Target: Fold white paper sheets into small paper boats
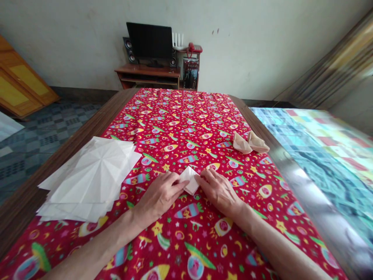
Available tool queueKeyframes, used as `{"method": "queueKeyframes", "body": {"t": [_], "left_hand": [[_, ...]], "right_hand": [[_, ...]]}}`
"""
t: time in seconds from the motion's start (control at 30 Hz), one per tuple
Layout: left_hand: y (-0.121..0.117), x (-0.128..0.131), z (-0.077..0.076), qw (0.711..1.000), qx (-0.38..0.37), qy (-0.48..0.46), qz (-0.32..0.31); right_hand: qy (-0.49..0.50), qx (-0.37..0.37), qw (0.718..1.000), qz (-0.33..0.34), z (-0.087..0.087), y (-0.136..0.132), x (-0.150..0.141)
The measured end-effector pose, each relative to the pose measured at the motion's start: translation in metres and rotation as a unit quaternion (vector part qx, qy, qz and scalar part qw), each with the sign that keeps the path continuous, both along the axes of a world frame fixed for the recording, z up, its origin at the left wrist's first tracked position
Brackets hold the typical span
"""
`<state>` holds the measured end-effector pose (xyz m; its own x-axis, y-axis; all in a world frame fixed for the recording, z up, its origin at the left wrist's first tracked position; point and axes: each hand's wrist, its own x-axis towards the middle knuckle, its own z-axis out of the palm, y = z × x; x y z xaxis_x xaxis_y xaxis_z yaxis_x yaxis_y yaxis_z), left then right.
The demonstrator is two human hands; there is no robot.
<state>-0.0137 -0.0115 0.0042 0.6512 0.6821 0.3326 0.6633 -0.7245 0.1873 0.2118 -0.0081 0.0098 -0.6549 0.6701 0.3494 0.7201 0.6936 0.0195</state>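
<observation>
A small piece of white paper (190, 181), folded into a diamond, lies on the red patterned cloth (186, 249) between my hands. My left hand (163, 190) pinches its left corner, thumb along the lower left edge. At the opposite corner, my right hand (217, 189) grips the paper with curled fingers, some of them hidden under the hand. A stack of creased white paper sheets (93, 175) sits to the left of my left hand. Two folded paper pieces (250, 142) stand side by side on the cloth, beyond my right hand.
The cloth covers a brown wooden table (107, 109). Past its far end, a desk (148, 72) holds a monitor (150, 41), speakers and a red telephone (194, 48). A bed with a patterned cover (317, 163) adjoins on the right. A wooden cabinet (23, 77) stands at far left.
</observation>
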Motion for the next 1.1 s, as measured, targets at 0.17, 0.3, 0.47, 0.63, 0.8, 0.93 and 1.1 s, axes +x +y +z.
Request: {"method": "queueKeyframes", "body": {"t": [0.17, 0.3, 0.47, 0.63, 0.8, 0.93, 1.1], "left_hand": [[0.003, -0.001, -0.005, 0.996, -0.036, -0.076, 0.013], [0.004, -0.002, -0.006, 0.992, -0.033, -0.117, 0.023], [0.014, -0.002, -0.01, 0.983, -0.063, -0.169, 0.04], [0.021, -0.001, -0.012, 0.978, -0.09, -0.172, 0.069], [0.017, -0.003, -0.014, 0.975, -0.098, -0.191, 0.065], [0.011, -0.004, -0.016, 0.965, -0.114, -0.225, 0.07], [0.011, 0.0, -0.01, 0.963, -0.145, -0.199, 0.112]], "right_hand": [[0.033, 0.008, 0.998, 0.059, -0.002, 0.004, 0.006], [0.098, -0.054, 0.992, 0.057, -0.005, 0.007, 0.008], [0.241, -0.16, 0.957, 0.006, -0.01, 0.008, 0.006], [0.289, -0.214, 0.931, -0.054, -0.013, 0.011, 0.003], [0.266, -0.214, 0.935, -0.094, -0.013, 0.013, 0.001], [0.275, -0.209, 0.933, -0.105, -0.014, 0.015, -0.001], [0.25, -0.212, 0.937, -0.121, -0.013, 0.016, -0.001]]}}
